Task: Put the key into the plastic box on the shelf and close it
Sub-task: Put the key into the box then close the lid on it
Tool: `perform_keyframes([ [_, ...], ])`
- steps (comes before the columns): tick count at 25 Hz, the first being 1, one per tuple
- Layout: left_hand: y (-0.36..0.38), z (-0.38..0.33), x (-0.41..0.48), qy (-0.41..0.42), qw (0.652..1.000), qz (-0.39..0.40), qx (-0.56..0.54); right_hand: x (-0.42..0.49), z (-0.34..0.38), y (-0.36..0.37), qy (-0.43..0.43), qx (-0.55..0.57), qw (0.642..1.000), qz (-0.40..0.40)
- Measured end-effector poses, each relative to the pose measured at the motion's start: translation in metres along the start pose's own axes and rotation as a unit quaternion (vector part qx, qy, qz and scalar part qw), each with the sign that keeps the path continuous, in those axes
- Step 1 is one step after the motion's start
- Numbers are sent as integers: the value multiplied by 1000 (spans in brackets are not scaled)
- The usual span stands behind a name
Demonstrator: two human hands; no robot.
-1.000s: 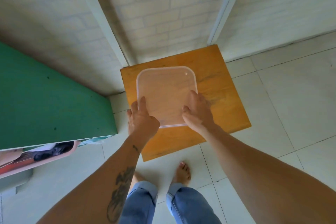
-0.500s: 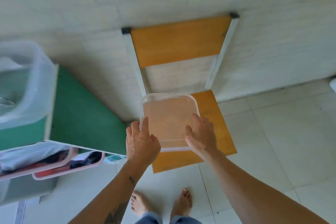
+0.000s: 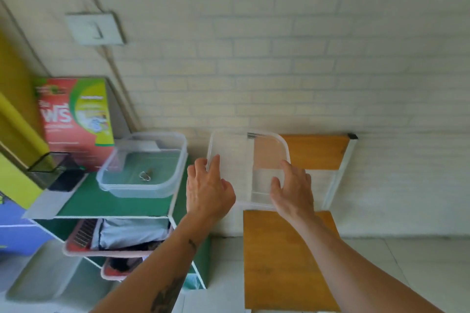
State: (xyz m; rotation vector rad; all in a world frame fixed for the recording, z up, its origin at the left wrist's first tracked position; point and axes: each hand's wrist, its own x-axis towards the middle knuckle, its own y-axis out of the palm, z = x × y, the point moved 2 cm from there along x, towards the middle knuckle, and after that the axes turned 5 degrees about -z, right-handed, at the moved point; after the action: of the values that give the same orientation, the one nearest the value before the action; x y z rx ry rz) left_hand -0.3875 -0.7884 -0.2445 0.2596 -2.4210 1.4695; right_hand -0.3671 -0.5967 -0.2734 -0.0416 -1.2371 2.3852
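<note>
A clear plastic box [image 3: 119,187] stands open on the green shelf top [image 3: 101,202] at the left, and the key on its ring [image 3: 145,175] lies inside it. I hold the translucent lid [image 3: 241,157] up in the air to the right of the box, in front of the wall and the chair. My left hand [image 3: 206,188] grips the lid's left edge. My right hand [image 3: 292,188] grips its lower right corner. The lid is apart from the box.
A red and green carton [image 3: 76,119] stands behind the box, and a black mesh holder [image 3: 54,168] sits to its left. Pink baskets of clothes [image 3: 114,239] fill the shelf below. A wooden chair [image 3: 287,259] stands to the right against the brick wall.
Both hands have lifted the lid off the chair seat and carried it up and left. The view has swung up and left, and the open box with the key now shows.
</note>
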Motion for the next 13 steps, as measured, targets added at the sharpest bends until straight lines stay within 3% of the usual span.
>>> perform_keyframes([
  [9, -79, 93, 48, -61, 994, -86, -31, 0, 137, 46, -51, -5, 998, -41],
  [13, -96, 163, 73, -75, 996, -54, -5, -9, 195, 87, -49, -34, 998, -19],
])
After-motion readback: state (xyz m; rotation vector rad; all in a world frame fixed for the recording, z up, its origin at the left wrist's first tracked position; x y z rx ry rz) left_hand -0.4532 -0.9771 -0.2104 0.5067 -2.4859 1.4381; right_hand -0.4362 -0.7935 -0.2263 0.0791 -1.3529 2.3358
